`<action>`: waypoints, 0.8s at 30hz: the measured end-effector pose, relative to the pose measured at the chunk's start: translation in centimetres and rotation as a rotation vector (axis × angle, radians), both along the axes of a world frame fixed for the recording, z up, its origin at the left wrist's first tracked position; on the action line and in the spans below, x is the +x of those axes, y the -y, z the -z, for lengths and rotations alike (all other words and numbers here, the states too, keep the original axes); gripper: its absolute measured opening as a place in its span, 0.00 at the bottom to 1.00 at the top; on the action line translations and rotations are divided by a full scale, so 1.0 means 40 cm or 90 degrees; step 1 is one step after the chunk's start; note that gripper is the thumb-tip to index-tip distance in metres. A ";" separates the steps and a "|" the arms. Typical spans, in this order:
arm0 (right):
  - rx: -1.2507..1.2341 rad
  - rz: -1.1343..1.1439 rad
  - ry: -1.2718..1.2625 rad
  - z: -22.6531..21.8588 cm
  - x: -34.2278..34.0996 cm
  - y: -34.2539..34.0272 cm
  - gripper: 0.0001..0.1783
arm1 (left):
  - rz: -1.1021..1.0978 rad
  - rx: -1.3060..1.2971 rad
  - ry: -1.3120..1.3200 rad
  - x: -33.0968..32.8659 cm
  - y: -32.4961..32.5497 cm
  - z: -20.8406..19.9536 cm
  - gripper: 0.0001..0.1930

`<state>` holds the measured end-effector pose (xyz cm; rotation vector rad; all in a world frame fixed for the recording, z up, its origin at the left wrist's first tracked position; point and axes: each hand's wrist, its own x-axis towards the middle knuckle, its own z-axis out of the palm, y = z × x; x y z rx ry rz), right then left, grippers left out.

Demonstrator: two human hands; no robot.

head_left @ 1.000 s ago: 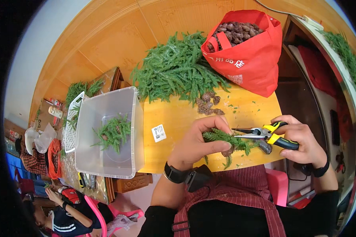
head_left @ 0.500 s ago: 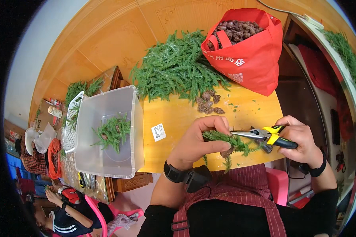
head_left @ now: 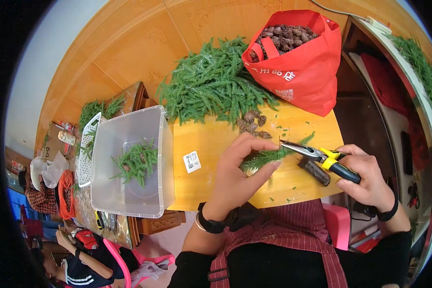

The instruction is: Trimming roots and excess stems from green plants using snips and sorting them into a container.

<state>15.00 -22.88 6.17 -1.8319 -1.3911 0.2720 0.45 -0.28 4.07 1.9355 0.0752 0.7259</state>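
Note:
My left hand pinches a green artificial pine sprig between thumb and fingers over the yellow table. In my right hand is a pair of needle-nose pliers with black and yellow handles. The pliers' tips touch the sprig's upper side, near my left fingertips, where a thin dark wire or stem end sticks up. Whether the jaws clamp it is too small to tell. Under the pliers lies a dark brown cylinder. Several brown pine cones lie just beyond my left hand.
A heap of green sprigs fills the table's back beside a red bag of pine cones. A clear plastic bin on the left holds sprigs with cones. A white label lies on the table. Another person sits lower left.
My left hand has turned the sprig, and the cone seen on it before is out of sight. The pliers now tilt more, and the brown cylinder shows more fully.

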 end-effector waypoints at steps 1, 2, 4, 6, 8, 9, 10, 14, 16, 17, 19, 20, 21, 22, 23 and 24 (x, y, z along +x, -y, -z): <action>0.001 -0.001 -0.001 -0.008 0.007 -0.001 0.20 | 0.068 -0.144 -0.073 -0.004 -0.006 0.003 0.11; -0.032 -0.029 -0.011 -0.015 0.015 -0.002 0.21 | 0.067 -0.143 -0.073 -0.006 -0.007 0.000 0.11; -0.066 -0.056 -0.022 -0.017 0.026 -0.003 0.22 | 0.192 -0.473 -0.102 -0.008 -0.005 -0.009 0.12; -0.035 -0.086 -0.031 -0.007 0.033 -0.006 0.22 | 0.234 -0.496 -0.103 -0.006 -0.013 0.006 0.11; -0.035 -0.088 -0.053 -0.002 0.036 -0.005 0.22 | 0.277 -0.519 -0.104 -0.004 -0.018 0.019 0.10; -0.035 -0.092 -0.075 0.001 0.038 -0.006 0.22 | 0.293 -0.531 -0.096 -0.003 -0.019 0.021 0.11; -0.035 -0.093 -0.075 0.004 0.041 -0.006 0.22 | 0.310 -0.544 -0.087 -0.003 -0.020 0.024 0.11; -0.027 -0.129 -0.098 0.023 0.049 -0.006 0.23 | 0.352 -0.607 -0.069 0.005 -0.015 0.039 0.11; -0.012 -0.141 -0.111 0.030 0.050 -0.010 0.22 | 0.383 -0.599 -0.053 0.007 -0.016 0.046 0.11; -0.007 -0.149 -0.105 0.031 0.049 -0.011 0.22 | 0.383 -0.599 -0.053 0.006 -0.012 0.044 0.11; -0.002 -0.156 -0.100 0.032 0.046 -0.012 0.21 | 0.333 -0.634 -0.048 0.001 -0.004 0.038 0.11; 0.001 -0.133 -0.098 0.033 0.041 -0.011 0.21 | 0.333 -0.634 -0.049 0.000 -0.005 0.041 0.11; 0.004 -0.110 -0.095 0.035 0.037 -0.010 0.20 | 0.356 -0.634 -0.046 0.002 -0.010 0.046 0.11; 0.004 -0.110 -0.096 0.035 0.035 -0.009 0.20 | 0.380 -0.633 -0.044 0.002 -0.013 0.049 0.11; 0.019 -0.099 -0.070 0.035 0.033 -0.008 0.19 | 0.379 -0.634 -0.044 0.002 -0.015 0.047 0.11; 0.033 -0.088 -0.045 0.034 0.032 -0.007 0.17 | 0.386 -0.627 -0.056 0.002 -0.018 0.043 0.11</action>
